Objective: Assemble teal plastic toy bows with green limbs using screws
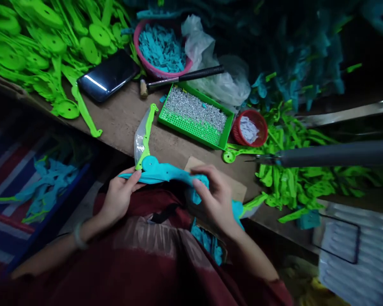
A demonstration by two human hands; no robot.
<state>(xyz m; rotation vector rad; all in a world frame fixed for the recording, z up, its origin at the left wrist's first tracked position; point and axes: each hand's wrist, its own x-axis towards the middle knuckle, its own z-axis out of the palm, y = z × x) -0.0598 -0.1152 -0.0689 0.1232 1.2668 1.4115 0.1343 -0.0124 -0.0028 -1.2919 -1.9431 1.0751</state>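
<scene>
both hands, left hand (119, 196) and right hand (214, 196), pinch a teal plastic piece (166, 173) (fingers closed on it). a green tray (194, 127) sits near.

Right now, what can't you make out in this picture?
Head view only:
- Teal part: right end hidden under the right hand.
- Tiny metal pieces in the green tray: too small to identify.
- Top right pile: too dark.
- Grey bar: cut off by the right edge.

Teal piece (166, 173) partly covered by right hand (215, 199), green heap (35, 38) cut off at the worktop's far left edge, grey bar (335, 154) blurred and cut by the right edge, contents of red cup (249, 127) too small to tell
</scene>
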